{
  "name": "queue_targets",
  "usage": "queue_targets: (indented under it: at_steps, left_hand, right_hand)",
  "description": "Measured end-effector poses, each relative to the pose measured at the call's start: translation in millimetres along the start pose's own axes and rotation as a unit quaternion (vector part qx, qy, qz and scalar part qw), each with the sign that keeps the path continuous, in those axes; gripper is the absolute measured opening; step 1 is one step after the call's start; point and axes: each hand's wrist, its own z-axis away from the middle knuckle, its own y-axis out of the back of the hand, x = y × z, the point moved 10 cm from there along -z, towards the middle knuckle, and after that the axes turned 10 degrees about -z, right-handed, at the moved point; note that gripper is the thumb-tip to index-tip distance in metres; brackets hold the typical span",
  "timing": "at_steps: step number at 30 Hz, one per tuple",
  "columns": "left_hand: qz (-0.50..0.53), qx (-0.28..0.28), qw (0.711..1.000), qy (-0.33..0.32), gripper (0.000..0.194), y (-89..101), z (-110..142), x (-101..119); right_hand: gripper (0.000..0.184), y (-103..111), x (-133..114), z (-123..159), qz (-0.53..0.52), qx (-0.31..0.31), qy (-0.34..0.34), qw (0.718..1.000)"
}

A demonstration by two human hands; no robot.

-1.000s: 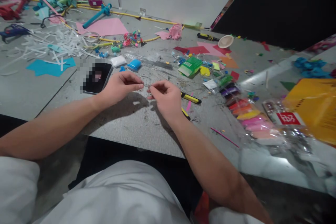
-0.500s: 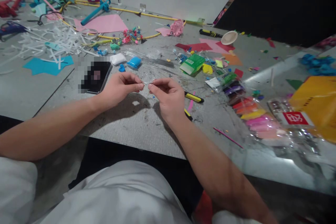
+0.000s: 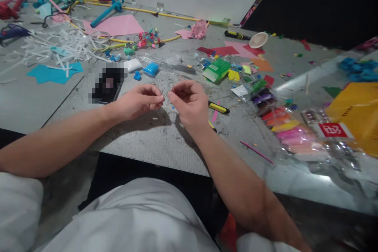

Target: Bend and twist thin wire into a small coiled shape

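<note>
The grey desk fills my view, littered with paper scraps. At its right edge I see a clear pack of coloured clay strips, and beyond it a yellow bag. To the far left lies a sheet of pink paper, with a blue paper piece nearer me. A dark phone rests just left of my hands, and a green packet lies behind them to the right. My left hand and right hand meet above the desk's middle, fingertips nearly touching. Both are closed in a thumb-and-forefinger pinch on a thin silvery wire, which rises between them as a small loop, clear of the desk. A yellow-and-black cutter lies just right of my right hand. A small blue clay lump sits behind the wire.
</note>
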Motion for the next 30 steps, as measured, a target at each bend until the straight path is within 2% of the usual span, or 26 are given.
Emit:
queue_targets:
  at_steps: [7,11,17,20,25,30]
  left_hand:
    - [0.069,-0.03,0.997,0.029,0.04,-8.0,3,-1]
    - [0.078,-0.008,0.996,0.037,0.057,-2.8,2,-1]
    - [-0.008,-0.003,1.0,0.026,0.037,3.5,1,1]
    - [-0.051,0.015,0.999,0.012,0.044,6.7,1,4]
    - [-0.105,0.017,0.994,-0.032,0.055,6.7,1,12]
    - [-0.14,0.025,0.988,-0.056,0.06,10.5,-1,18]
  right_hand:
    - [0.021,-1,-7,3,0.005,-0.007,0.021,1.0]
    - [0.017,2,-5,3,0.015,0.001,0.008,1.0]
    - [0.013,6,-3,2,0.066,-0.001,-0.005,0.998]
    - [0.009,3,-7,4,0.105,-0.02,0.008,0.994]
    - [0.006,-2,-24,10,0.163,-0.041,0.085,0.982]
    - [0.013,-12,-25,12,0.245,-0.117,0.119,0.955]
